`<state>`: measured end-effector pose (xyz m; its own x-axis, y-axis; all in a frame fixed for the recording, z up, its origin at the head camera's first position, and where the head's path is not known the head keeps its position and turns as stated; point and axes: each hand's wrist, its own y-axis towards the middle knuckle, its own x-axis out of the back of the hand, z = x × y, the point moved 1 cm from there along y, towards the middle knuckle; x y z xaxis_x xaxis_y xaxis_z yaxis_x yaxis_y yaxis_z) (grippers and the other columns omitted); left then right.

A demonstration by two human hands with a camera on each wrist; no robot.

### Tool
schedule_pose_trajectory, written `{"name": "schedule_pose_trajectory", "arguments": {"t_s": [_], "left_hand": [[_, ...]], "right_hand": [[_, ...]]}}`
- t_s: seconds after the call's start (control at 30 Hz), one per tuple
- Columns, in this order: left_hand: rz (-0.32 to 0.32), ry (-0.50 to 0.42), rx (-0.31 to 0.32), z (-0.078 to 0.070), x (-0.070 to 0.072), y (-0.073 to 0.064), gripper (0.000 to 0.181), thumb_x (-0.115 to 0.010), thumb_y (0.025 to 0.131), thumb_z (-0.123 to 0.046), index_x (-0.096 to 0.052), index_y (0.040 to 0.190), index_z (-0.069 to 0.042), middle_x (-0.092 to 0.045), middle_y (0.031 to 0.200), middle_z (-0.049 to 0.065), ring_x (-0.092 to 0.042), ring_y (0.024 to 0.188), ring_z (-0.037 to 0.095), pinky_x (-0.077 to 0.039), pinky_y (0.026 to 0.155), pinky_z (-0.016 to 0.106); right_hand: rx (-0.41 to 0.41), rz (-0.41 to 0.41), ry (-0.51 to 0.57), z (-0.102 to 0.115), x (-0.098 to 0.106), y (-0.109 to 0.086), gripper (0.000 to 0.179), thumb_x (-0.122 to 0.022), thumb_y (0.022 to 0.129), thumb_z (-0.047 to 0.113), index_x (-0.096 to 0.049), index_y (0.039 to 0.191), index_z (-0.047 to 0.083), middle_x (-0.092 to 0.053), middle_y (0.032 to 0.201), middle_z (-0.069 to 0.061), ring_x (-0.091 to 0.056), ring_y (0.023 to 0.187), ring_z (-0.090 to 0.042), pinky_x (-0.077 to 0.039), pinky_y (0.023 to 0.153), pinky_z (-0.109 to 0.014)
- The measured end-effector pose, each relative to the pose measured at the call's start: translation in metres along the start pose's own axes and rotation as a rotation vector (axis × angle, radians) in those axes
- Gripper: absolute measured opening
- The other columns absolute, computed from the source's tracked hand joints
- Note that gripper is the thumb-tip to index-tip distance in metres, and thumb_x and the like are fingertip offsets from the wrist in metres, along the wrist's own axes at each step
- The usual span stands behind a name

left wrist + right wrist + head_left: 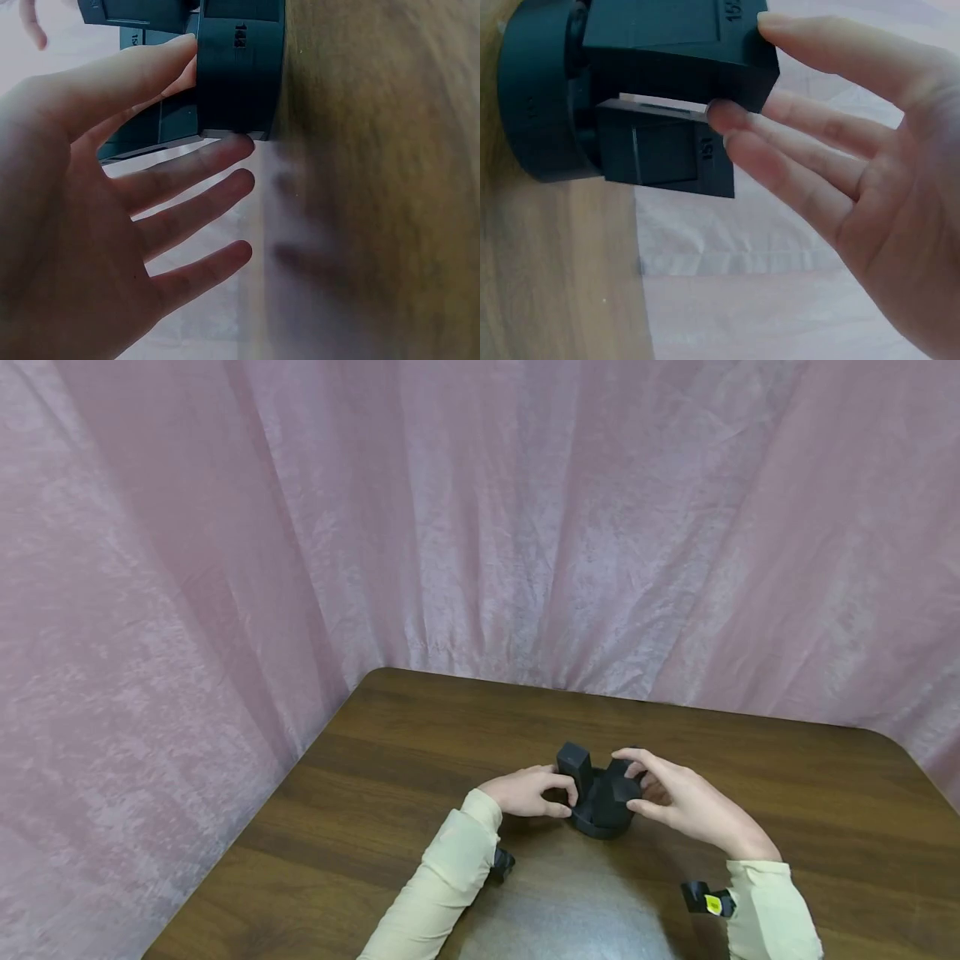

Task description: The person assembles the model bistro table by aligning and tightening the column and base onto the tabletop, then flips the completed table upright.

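Observation:
A round black base (596, 830) stands on the wooden table, with a tall black block (573, 765) upright at its left side. My left hand (529, 792) holds the base's left side between thumb and index finger; its other fingers stretch out in the left wrist view, where the base wall (238, 90) bears 144. From the right, my right hand (690, 802) pinches a black block marked 152 (656, 30) between thumb and fingers, over the base. Beside it in the right wrist view is another block, marked 151 (671, 154), close to my fingertips. Whether the held block touches the base is hidden.
The brown wooden table (420, 727) has rounded far corners. Pink curtains (480, 527) hang behind it and along its left side. Small black cameras sit on both wrists, the right one (705, 900) with a yellow label.

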<state>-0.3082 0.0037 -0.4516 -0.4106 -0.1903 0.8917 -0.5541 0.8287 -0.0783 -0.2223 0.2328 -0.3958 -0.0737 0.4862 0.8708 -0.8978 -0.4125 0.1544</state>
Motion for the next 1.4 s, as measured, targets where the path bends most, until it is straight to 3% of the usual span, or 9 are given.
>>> {"name": "schedule_pose_trajectory", "arguments": {"t_s": [0.23, 0.47, 0.67, 1.0, 1.2, 1.4], "left_hand": [[0.005, -0.013, 0.012, -0.001, 0.000, 0.000, 0.011, -0.056, 0.086, -0.036, -0.057, 0.095, -0.030, -0.051, 0.106, -0.007, -0.047, 0.101, 0.009, -0.038, 0.085, 0.023], [0.000, -0.029, -0.012, 0.002, 0.000, 0.001, 0.008, -0.053, 0.089, -0.031, -0.059, 0.091, -0.026, -0.053, 0.103, -0.006, -0.049, 0.101, 0.007, -0.038, 0.087, 0.021], [-0.005, -0.048, -0.015, 0.002, 0.002, 0.001, 0.008, -0.055, 0.088, -0.031, -0.059, 0.090, -0.024, -0.053, 0.101, -0.006, -0.049, 0.097, 0.005, -0.038, 0.085, 0.019], [0.006, -0.073, 0.006, -0.001, -0.002, 0.003, 0.009, -0.056, 0.087, -0.034, -0.057, 0.088, -0.025, -0.053, 0.098, -0.008, -0.048, 0.096, 0.006, -0.038, 0.082, 0.018], [-0.009, -0.071, 0.000, 0.002, -0.004, 0.003, 0.009, -0.057, 0.087, -0.034, -0.058, 0.088, -0.025, -0.053, 0.098, -0.008, -0.048, 0.096, 0.004, -0.037, 0.083, 0.018], [-0.006, -0.075, 0.021, 0.002, -0.003, 0.004, 0.008, -0.057, 0.086, -0.035, -0.057, 0.087, -0.026, -0.053, 0.099, -0.008, -0.048, 0.096, 0.004, -0.038, 0.083, 0.019]], "right_hand": [[0.082, 0.016, -0.036, 0.002, 0.003, -0.004, 0.037, -0.063, 0.082, 0.030, -0.055, 0.118, 0.023, -0.054, 0.110, 0.006, -0.059, 0.083, -0.005, -0.049, 0.069, -0.025], [0.064, 0.123, 0.029, -0.002, 0.009, -0.012, 0.053, -0.057, 0.081, 0.046, -0.051, 0.126, 0.018, -0.053, 0.114, 0.002, -0.058, 0.088, -0.007, -0.048, 0.070, -0.024], [0.071, 0.059, -0.046, -0.003, 0.009, -0.008, 0.044, -0.062, 0.081, 0.040, -0.054, 0.121, 0.025, -0.053, 0.121, 0.007, -0.054, 0.108, -0.015, -0.046, 0.082, -0.029], [0.057, 0.063, -0.033, -0.007, 0.006, -0.009, 0.038, -0.064, 0.081, 0.031, -0.055, 0.118, 0.026, -0.056, 0.120, 0.011, -0.053, 0.112, -0.018, -0.046, 0.084, -0.033], [0.079, 0.084, 0.034, -0.007, 0.002, -0.005, 0.043, -0.066, 0.080, 0.029, -0.050, 0.119, 0.028, -0.060, 0.107, 0.012, -0.059, 0.095, -0.006, -0.046, 0.078, -0.031], [0.118, 0.108, 0.077, 0.000, -0.005, -0.003, 0.050, -0.062, 0.080, 0.040, -0.047, 0.126, 0.029, -0.049, 0.099, 0.009, -0.051, 0.075, 0.001, -0.043, 0.065, -0.021]]}}
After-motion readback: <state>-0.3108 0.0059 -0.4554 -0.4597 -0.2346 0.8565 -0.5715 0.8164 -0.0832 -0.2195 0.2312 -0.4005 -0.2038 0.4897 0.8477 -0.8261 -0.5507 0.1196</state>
